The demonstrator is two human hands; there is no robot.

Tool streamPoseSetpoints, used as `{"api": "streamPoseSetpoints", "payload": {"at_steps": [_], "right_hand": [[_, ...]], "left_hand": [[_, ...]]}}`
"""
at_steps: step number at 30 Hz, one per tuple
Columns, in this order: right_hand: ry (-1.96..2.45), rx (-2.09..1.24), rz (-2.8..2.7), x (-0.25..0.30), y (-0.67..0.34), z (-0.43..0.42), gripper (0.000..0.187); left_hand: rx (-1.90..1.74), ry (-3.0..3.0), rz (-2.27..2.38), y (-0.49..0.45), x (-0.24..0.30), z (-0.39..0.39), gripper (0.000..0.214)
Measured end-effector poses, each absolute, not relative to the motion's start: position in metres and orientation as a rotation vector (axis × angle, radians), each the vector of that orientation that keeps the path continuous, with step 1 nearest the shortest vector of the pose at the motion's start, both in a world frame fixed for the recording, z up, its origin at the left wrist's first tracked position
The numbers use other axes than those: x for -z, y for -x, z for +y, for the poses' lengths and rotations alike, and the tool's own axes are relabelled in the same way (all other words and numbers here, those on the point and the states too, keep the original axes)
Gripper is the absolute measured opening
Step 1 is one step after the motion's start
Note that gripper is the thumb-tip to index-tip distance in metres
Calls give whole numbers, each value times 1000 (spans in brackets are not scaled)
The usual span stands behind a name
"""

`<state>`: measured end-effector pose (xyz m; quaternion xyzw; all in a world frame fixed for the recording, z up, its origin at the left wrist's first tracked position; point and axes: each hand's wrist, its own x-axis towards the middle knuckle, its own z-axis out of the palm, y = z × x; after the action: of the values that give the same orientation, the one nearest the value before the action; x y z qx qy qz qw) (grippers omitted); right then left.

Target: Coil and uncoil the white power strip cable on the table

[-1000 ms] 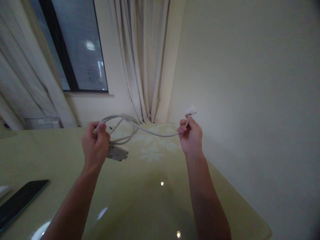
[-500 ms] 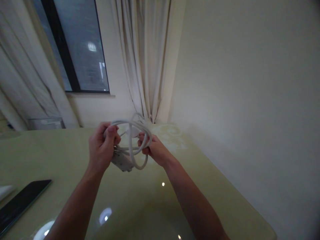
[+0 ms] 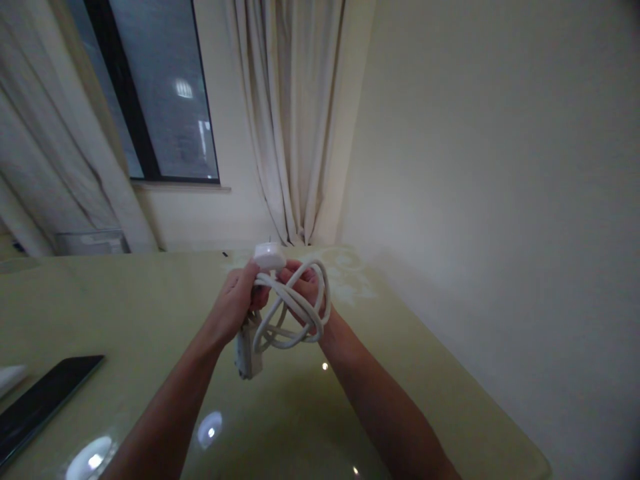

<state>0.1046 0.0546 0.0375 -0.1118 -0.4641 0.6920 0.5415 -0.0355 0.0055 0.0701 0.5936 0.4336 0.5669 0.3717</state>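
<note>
A white power cord (image 3: 293,303) hangs in several loose loops between my two hands. My left hand (image 3: 240,297) is closed on the gathered loops, its thumb up against the plug. Below that hand dangles a white power strip (image 3: 247,353), its top end hidden by cord. The white plug (image 3: 269,257) stands above the loops with a thin pin pointing up. My right hand (image 3: 303,283) reaches behind and through the loops, its fingers pinched at the plug's lower right side. Loops of cord partly cover that hand.
A glossy pale green table (image 3: 165,320) lies beneath my hands. On its left are a black tablet-like slab (image 3: 50,400) and part of a white object (image 3: 11,377). A small dark piece (image 3: 225,254) lies near the far edge. Beyond stand curtains (image 3: 295,133) and a wall (image 3: 475,200).
My left hand has moved right, closer to my right hand. The plug has risen above the loops, which have swung right, and the power strip now hangs more upright.
</note>
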Motion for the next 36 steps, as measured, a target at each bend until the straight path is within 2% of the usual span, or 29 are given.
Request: {"api": "streamPoseSetpoints", "payload": {"at_steps": [8,14,18,20,22,25,29,32,36], "right_hand": [[397,-1507,-899,-40,-104,55,33],[391,-1526,-961,-36,-104,58,38],[620,-1619,-1403,-23,-124,77,39],[823,-1499,-1620,-24,-142,87,33],[931,-1205,-1594,-34,-160,92,28],[763,-903,-1527,-58,-175,82,28],[497,-983,-1918,-76,-169,55,40],[537,-1007,-2015,-70,-162,54,30],[697,-927,-1786,-57,-163,70,21]], "left_hand": [[-1444,-1324,829,24,-50,18,40],[-1568,-1069,822,19,-45,24,41],[-1719,-1025,697,27,-56,21,48],[-1799,-1076,711,36,-61,20,46],[-1832,-1195,838,44,-64,18,41],[-1745,-1478,1093,43,-65,13,38],[-1641,-1743,1127,22,-65,6,34],[-1618,-1773,1114,15,-63,7,33],[-1681,-1618,1135,29,-60,15,36]]}}
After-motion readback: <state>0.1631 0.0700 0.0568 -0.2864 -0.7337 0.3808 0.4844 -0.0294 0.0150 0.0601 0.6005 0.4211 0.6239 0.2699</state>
